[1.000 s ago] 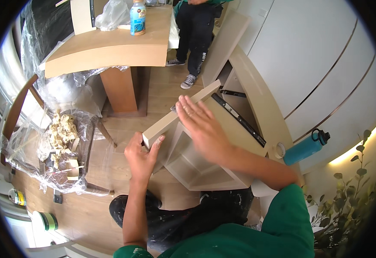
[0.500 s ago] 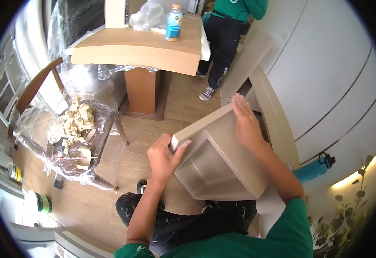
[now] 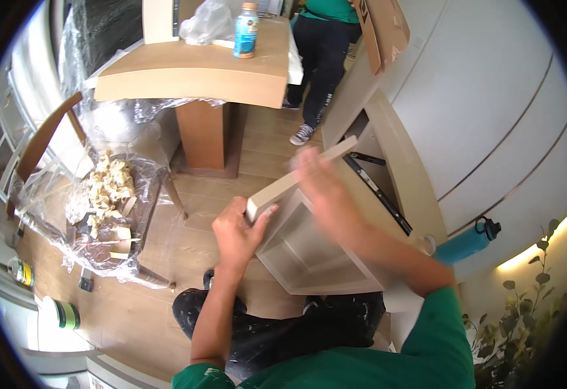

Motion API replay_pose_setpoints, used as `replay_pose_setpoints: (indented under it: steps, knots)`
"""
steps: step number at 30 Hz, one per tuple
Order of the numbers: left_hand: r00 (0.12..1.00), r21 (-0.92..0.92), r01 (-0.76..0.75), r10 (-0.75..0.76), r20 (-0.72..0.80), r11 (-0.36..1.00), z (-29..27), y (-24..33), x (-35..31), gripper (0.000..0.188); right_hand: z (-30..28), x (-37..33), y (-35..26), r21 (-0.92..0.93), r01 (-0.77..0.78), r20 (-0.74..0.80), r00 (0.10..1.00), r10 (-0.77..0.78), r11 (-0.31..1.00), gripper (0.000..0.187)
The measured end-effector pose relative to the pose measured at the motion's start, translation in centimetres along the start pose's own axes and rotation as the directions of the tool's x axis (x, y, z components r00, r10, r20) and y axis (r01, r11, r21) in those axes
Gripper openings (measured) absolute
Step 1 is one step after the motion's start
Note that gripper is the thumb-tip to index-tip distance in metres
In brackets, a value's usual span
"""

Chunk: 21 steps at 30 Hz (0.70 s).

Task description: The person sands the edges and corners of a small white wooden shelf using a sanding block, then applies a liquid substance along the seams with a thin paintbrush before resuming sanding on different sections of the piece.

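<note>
A beige drawer (image 3: 319, 262) is tilted in front of me above my knees, its open inside turned toward me. My left hand (image 3: 236, 235) grips the near left corner of its front panel (image 3: 274, 192), thumb on the inner side and fingers around the outside. My right hand (image 3: 319, 176) lies across the panel's upper edge; it is smeared by motion, so I cannot make out its fingers. To the right stands a beige cabinet (image 3: 419, 178) with an opening in its top. A black slide rail (image 3: 380, 198) shows beside that opening.
A plastic-wrapped chair (image 3: 150, 214) with crumpled scraps (image 3: 109, 185) stands left. Beyond is a table (image 3: 192, 68) with a drink bottle (image 3: 246, 32). A person (image 3: 319, 58) stands at the back near a cardboard piece (image 3: 384, 32). A blue flask (image 3: 468, 243) sits at right.
My right hand has swept left along the panel's edge toward my left hand. The view has shifted a little, more of the slide rail shows, and a cardboard piece has appeared by the other person.
</note>
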<state>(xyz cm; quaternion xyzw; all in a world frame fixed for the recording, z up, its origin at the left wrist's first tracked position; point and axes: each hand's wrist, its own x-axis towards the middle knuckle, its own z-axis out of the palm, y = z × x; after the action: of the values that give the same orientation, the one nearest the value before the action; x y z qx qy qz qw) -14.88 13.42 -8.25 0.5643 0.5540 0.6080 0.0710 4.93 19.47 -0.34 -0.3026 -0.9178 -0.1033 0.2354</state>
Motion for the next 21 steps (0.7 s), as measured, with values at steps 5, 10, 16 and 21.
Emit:
replay_pose_setpoints:
  steps: [5, 10, 16, 21]
  knots:
    - [1.0, -0.081, -0.012, 0.01, -0.028, 0.997, -0.3, -0.7, -0.3, 0.031, -0.3, 0.4, 0.9, 0.018, 0.056, 0.011, 0.998, -0.056, 0.998, 0.066]
    - [0.999, -0.075, -0.036, 0.034, -0.024, 0.997, 0.3, -0.4, -0.2, 0.032, 0.0, -0.7, 7.7, -0.034, -0.168, -0.005, 0.986, 0.168, 0.985, 0.067]
    - [0.999, -0.053, -0.04, 0.039, -0.027, 0.998, -0.3, -0.6, -0.3, 0.034, 0.8, -0.1, 4.1, 0.027, 0.042, -0.032, 0.999, -0.041, 0.999, 0.066]
    - [0.998, -0.056, -0.059, 0.057, -0.035, 0.997, 0.4, -0.5, 0.2, 0.033, 0.1, -0.3, 7.7, 0.062, -0.159, -0.032, 0.986, 0.161, 0.985, 0.069]
